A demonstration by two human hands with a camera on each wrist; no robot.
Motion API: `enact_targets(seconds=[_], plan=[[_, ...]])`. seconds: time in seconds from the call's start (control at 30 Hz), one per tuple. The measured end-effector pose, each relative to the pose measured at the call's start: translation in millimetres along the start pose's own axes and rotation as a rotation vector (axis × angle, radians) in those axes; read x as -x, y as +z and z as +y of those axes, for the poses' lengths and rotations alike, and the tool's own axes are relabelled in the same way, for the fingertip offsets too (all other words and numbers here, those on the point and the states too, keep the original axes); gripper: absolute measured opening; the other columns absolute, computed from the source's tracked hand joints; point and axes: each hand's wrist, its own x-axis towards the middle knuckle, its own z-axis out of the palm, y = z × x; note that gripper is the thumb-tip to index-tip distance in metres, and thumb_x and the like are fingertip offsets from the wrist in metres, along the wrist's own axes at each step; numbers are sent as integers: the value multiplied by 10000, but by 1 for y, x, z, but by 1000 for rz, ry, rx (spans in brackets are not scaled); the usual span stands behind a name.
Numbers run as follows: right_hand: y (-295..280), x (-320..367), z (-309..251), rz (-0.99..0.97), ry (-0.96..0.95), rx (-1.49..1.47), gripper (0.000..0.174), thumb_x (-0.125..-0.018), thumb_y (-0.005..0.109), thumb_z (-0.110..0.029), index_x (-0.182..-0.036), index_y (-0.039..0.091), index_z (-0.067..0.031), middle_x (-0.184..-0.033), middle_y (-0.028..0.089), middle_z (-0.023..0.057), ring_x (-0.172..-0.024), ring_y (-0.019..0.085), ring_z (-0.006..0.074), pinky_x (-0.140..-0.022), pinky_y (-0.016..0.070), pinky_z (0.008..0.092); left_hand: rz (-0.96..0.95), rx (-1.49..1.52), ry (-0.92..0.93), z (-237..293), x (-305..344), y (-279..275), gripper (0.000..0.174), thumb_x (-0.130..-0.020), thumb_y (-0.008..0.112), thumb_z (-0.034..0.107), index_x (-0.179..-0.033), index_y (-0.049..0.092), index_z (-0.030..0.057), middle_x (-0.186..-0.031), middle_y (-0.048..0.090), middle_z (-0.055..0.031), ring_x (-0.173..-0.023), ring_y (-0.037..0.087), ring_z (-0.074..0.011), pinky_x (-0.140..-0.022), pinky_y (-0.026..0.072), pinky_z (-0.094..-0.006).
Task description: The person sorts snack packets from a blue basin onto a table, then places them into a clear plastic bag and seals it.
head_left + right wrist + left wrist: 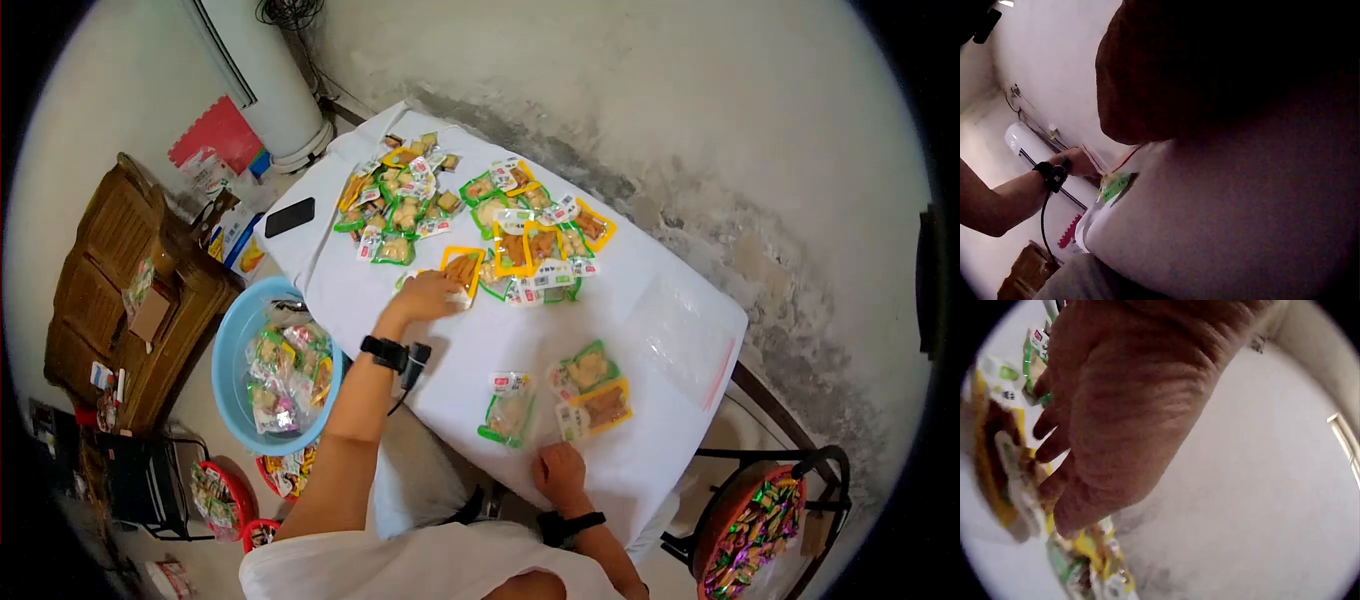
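Observation:
In the head view my left hand (428,297) reaches over the white table, its fingertips on a yellow-edged snack packet (462,270) with brown pieces inside. The left wrist view shows the fingers of this hand (1116,419) spread above the packets. My right hand (560,475) rests near the front edge of the table, loosely curled, with nothing seen in it. Just beyond it lie a green-edged packet (508,412), another green-edged packet (590,368) and a yellow-edged packet (606,405). The right wrist view shows that hand (1129,94) as a dark rounded shape.
Two heaps of snack packets, a left heap (400,200) and a right heap (535,245), cover the far side. A clear bag with a red strip (670,335) lies flat at right. A phone (290,218) sits at the left edge, above a blue basin (228,400) of packets.

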Motion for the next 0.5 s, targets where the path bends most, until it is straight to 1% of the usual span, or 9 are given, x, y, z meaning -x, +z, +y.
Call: enact_targets(seconds=[0.07, 0.1, 0.13, 0.2, 0.27, 0.33, 0.4, 0.43, 0.5], plan=[[-2, -1, -2, -44, 40, 39, 142, -678, 620, -51, -791, 542, -84, -742, 549, 97, -694, 539, 308, -597, 443, 403, -416, 317, -25, -14, -33, -21, 341, -723, 640, 301, -1040, 632, 176, -1200, 534, -101, -1070, 510, -362, -891, 421, -367], [-3, -3, -2, -37, 30, 8, 143, -676, 622, -54, -791, 543, -84, -739, 548, 95, -689, 539, 307, -596, 443, 402, -285, 174, -57, -13, -48, -15, 399, -741, 633, 276, -1118, 588, 153, -1248, 504, -127, -1115, 481, -377, -939, 405, -339], [-3, -4, -3, -29, 20, -23, 144, -674, 624, -57, -791, 544, -83, -735, 546, 93, -684, 539, 307, -594, 443, 402, -287, 174, -54, -12, -64, -4, 399, -741, 633, 276, -1118, 588, 153, -1248, 504, -127, -1115, 481, -377, -939, 405, -339], [-4, -3, -2, -18, 11, -8, 139, -672, 627, -62, -783, 546, -85, -723, 543, 89, -677, 539, 305, -594, 443, 402, 164, 87, 19, -12, -99, 27, 539, -753, 620, 249, -1259, 474, 136, -1340, 424, -152, -1202, 415, -373, -996, 362, -408], [-2, 0, 0, 1, 4, 19, 133, -671, 629, -67, -776, 548, -87, -710, 539, 86, -670, 539, 303, -594, 443, 402, 111, 81, 0, -7, -128, 45, 611, -751, 616, 225, -1314, 400, 125, -1378, 379, -152, -1248, 358, -367, -1008, 330, -464], [-1, 2, 2, -123, 62, 65, 129, -664, 638, -79, -762, 555, -89, -687, 538, 74, -662, 540, 292, -586, 442, 400, 62, 78, -16, 0, -148, 54, 688, -748, 611, 200, -1369, 327, 115, -1415, 333, -153, -1295, 301, -361, -1020, 299, -520], [-3, -4, 0, -8, 26, 23, 128, -660, 649, -93, -755, 563, -96, -672, 534, 70, -657, 538, 283, -575, 437, 399, -15, 224, -98, 3, -150, 47, 759, -732, 620, 178, -1402, 270, 115, -1451, 271, -146, -1346, 199, -350, -1010, 244, -607], [-4, -6, -2, 10, 25, 3, 126, -663, 650, -97, -759, 567, -96, -673, 534, 69, -656, 538, 280, -575, 437, 397, 68, 95, -51, 4, -146, 43, 657, -741, 594, 131, -1354, 360, 107, -1402, 355, -151, -1290, 313, -344, -1002, 318, -530], [-6, -7, -4, 29, 24, -24, 124, -667, 650, -100, -763, 572, -97, -674, 535, 69, -655, 537, 277, -574, 437, 395, 79, 71, 0, -9, -146, 49, 591, -743, 574, 105, -1312, 414, 112, -1368, 402, -141, -1241, 375, -333, -980, 353, -490]])
